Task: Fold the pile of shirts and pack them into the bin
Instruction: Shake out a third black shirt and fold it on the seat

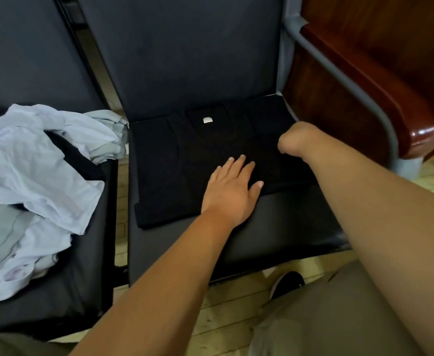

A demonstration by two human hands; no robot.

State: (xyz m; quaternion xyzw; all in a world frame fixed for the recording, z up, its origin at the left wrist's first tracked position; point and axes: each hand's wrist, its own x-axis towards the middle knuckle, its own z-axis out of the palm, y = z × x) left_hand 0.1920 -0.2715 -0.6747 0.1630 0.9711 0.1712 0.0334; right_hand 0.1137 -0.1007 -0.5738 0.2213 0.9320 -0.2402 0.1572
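On the left-hand seat (56, 299) the pile of shirts (38, 176) lies heaped and crumpled, pale blue with something dark caught in it, and one corner spills over towards the gap between the chairs. Next along, the black shirt (169, 176) is spread flat on the middle seat (275, 227), its white neck label (207, 120) facing up. The left hand (232, 192) rests flat on the shirt's near edge, fingers straight and spread, gripping nothing. The right hand (294, 138) is bent at the wrist over the shirt's right side, fingers curled under out of sight, so I can't tell whether it grips cloth. If the flat palm lifts early, I reckon the fold will drag the shirt askew. I can't see any bin from here.
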